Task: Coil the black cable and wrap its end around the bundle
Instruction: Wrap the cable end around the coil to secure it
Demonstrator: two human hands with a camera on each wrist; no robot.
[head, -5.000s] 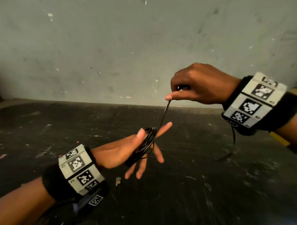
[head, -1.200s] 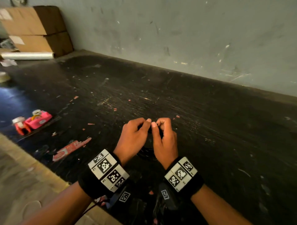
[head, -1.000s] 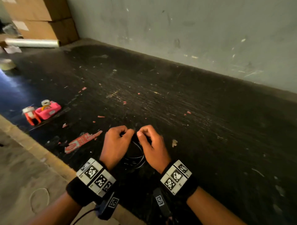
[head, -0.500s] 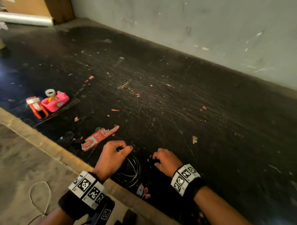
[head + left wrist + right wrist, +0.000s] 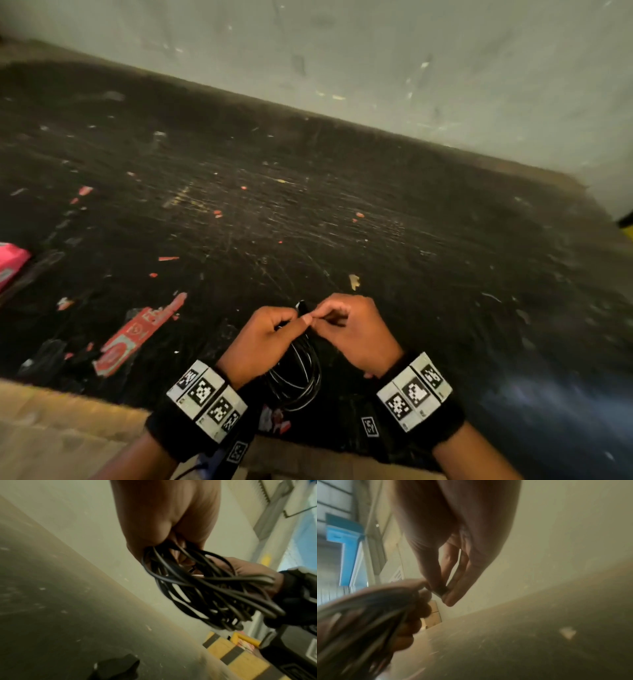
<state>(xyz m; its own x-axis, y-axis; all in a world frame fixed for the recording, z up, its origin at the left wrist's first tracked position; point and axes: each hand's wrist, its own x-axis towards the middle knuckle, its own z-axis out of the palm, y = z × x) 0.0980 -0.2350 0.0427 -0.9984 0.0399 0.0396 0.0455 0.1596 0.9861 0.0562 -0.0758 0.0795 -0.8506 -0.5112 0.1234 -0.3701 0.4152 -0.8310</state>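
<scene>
The black cable (image 5: 298,373) hangs as a coil of several loops between my wrists, just above the near edge of the dark table. My left hand (image 5: 265,337) grips the top of the coil, fingers curled round the bundle (image 5: 197,582). My right hand (image 5: 346,325) meets it from the right, and its thumb and forefinger pinch the short dark cable end (image 5: 441,589) right at the left fingertips. In the right wrist view the coil (image 5: 361,615) is a blurred mass at lower left. The wrapped part under the fingers is hidden.
The black scratched table (image 5: 342,212) runs to a grey wall (image 5: 411,61) behind. A red flat wrapper (image 5: 137,337) lies left of my hands, a pink object (image 5: 10,260) at the left border. Small red scraps dot the surface. The tan table edge (image 5: 68,404) runs below my wrists.
My hands, half a second ago apart with the coil low at the left hand, have come together and lifted the coil. The right hand now pinches the cable end.
</scene>
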